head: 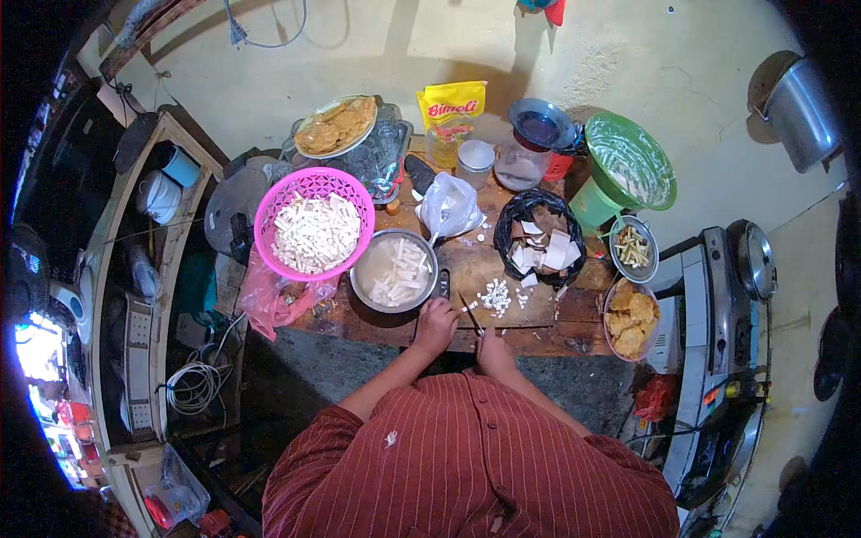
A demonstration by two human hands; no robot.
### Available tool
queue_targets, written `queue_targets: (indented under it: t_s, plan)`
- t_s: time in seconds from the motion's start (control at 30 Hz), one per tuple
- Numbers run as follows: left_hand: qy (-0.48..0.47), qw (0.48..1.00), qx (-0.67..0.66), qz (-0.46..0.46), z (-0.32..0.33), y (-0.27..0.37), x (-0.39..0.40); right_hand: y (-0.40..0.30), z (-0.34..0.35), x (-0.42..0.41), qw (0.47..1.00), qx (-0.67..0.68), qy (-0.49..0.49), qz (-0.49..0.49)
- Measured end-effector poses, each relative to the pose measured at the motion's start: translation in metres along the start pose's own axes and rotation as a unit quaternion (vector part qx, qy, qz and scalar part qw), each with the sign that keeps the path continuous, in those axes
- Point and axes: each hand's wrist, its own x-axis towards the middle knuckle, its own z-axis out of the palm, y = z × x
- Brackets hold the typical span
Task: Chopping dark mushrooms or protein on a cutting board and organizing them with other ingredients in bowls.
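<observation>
My right hand (496, 353) grips a knife (473, 316) whose narrow blade points up and left over the wooden cutting board (464, 265). My left hand (436, 327) rests with curled fingers at the board's lower left; whether anything is pinched in it is hidden. A few small white bits lie by the blade. To their right sits a loose heap of diced white pieces (496, 298). Above my left hand lies a slim dark object (444, 283). Beside it, a metal bowl (354, 282) holds cloudy liquid and white sticks (407, 265).
A pink basket (264, 232) of white cut pieces stands left. Behind the board are a knotted plastic bag (448, 205) and a black bag (504, 259) with white-and-brown offcuts. A green basin (662, 158), strainer (613, 245) and bowl of crackers (632, 319) line the right.
</observation>
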Motion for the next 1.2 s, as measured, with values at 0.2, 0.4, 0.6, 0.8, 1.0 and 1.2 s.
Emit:
queue_targets:
  t_s: [0.2,0.4,0.6,0.8,1.0,1.2]
  plan:
    - [-0.007,1.0,0.004,-0.019,-0.003,-0.001,0.001,0.0,-0.001,0.008,0.999,0.015,-0.006,-0.044]
    - [-0.013,0.999,-0.014,-0.031,-0.007,0.002,0.004,0.004,0.012,0.008,0.999,0.005,0.02,-0.032]
    - [-0.009,1.0,-0.008,-0.028,-0.003,-0.005,0.0,-0.002,0.006,0.009,0.998,-0.003,0.009,-0.064]
    - [-0.006,1.0,-0.019,-0.024,-0.005,0.001,0.004,0.001,0.013,0.013,0.999,0.006,0.012,-0.042]
    - [0.01,0.998,-0.035,-0.046,-0.006,0.003,0.001,0.001,0.007,0.011,0.997,0.005,0.014,-0.081]
    - [0.019,0.995,-0.036,-0.09,-0.004,0.006,0.003,0.007,0.019,0.017,0.997,0.027,0.024,-0.07]
